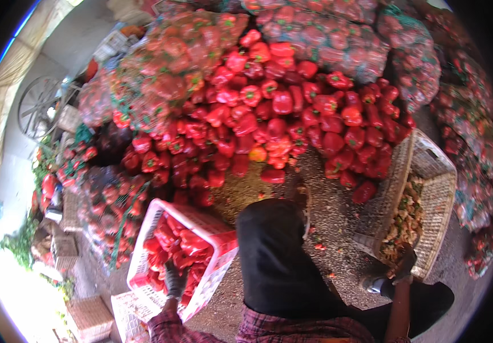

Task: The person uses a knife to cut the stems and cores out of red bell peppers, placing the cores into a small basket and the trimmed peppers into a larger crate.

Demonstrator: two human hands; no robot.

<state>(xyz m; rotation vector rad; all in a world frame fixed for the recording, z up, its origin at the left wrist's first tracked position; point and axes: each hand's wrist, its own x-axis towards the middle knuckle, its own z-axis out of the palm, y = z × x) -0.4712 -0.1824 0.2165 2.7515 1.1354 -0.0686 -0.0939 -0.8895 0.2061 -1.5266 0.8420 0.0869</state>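
My left hand (175,281), in a dark glove, reaches down into a pink and white plastic crate (223,244), among red bell peppers (193,242) that look cut or hollowed. Its fingers are partly hidden, so whether it grips one is unclear. My right hand (404,262), gloved too, is at the near end of a pale plastic crate (437,206) that holds pepper cores and seeds (407,214). What its fingers hold cannot be made out. Ahead of my knees lies a large heap of whole red bell peppers (280,103).
Mesh sacks of red peppers (323,38) stand behind the heap, with more sacks at the left (109,210) and right (469,128). Scattered seeds and scraps cover the floor (336,240). Other crates (90,317) and a spoked wheel (38,107) are at the left.
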